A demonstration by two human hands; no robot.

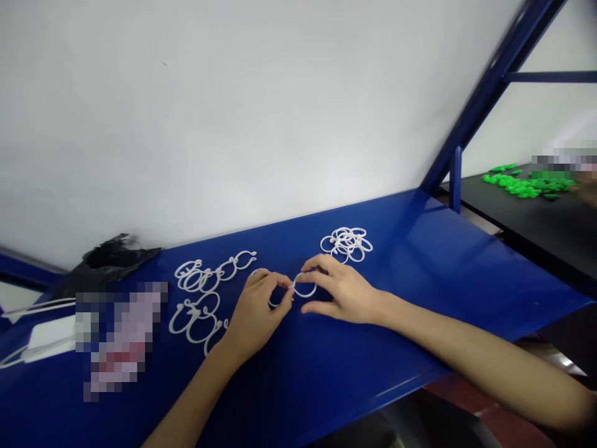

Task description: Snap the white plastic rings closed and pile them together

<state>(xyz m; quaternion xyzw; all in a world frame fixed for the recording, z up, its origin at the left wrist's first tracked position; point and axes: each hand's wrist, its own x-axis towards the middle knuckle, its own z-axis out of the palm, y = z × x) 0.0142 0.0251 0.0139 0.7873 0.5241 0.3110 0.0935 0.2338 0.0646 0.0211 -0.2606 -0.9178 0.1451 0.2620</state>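
My left hand [254, 311] is closed in a pinch on a thin white plastic ring [274, 304], partly hidden by the fingers. At its fingertips that ring meets a second white ring [305, 294]. My right hand [347, 289] is spread over the second ring, fingertips at its upper edge and thumb held apart below. Left of my left hand lie several similar rings, some looking linked: one row [205, 281] behind and another group [201, 339] nearer me. A loose pile of white rings [346, 242] rests beyond my right hand.
The blue tabletop [410, 249] meets a pale wall [233, 112]. At left are a black plastic bag [112, 261], a white flat object with cables [51, 336] and a pixelated item [125, 342]. Green pieces [527, 185] lie on a black table [527, 218] beyond the blue frame [454, 180].
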